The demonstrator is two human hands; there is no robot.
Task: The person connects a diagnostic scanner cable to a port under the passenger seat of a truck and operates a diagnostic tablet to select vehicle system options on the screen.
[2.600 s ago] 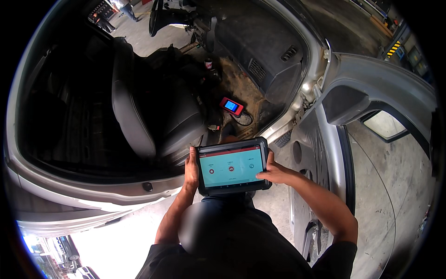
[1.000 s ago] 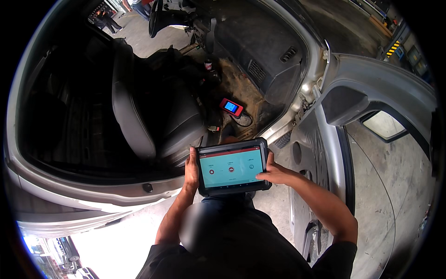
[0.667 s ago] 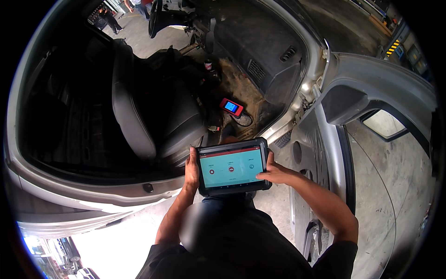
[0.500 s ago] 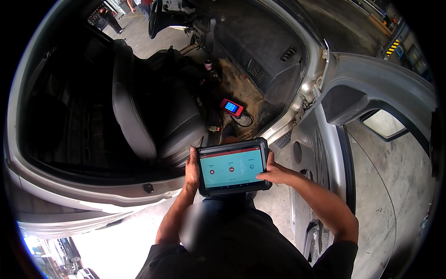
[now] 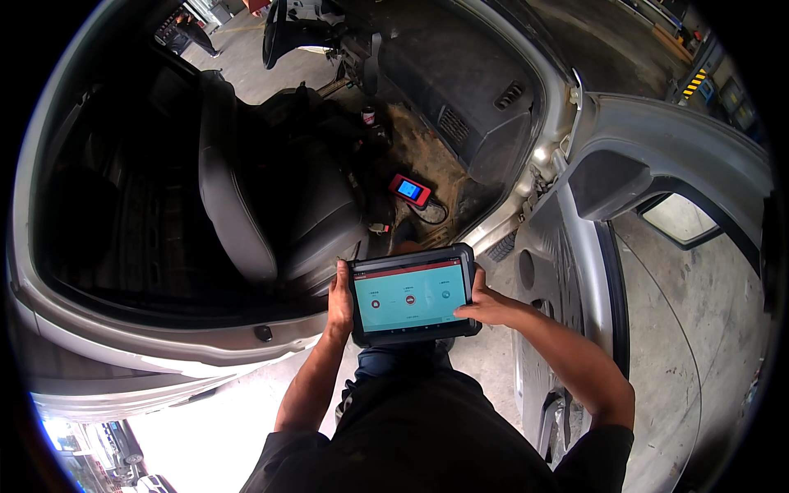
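Note:
I hold a rugged black tablet [image 5: 409, 287] in front of me, its lit screen showing a pale blue page with a red bar and a row of round icons. My left hand [image 5: 339, 300] is closed on its left edge. At the right edge, my right hand [image 5: 483, 302] grips the frame, with the thumb lying over the screen's lower right corner. Beyond the tablet, a red handheld device [image 5: 410, 190] with a lit screen lies on the vehicle's floor. A dark cable [image 5: 436, 215] curves from its lower end.
A grey seat [image 5: 238, 197] fills the cabin to the left. The open door [image 5: 567, 271] stands close by my right arm. Ahead are the dashboard [image 5: 460, 90] and a can [image 5: 368, 116] on the cabin floor. A person [image 5: 196, 34] stands beyond the far side.
Both hands and the tablet stay nearly where they were. At the far upper left, a second person has mostly moved out of view.

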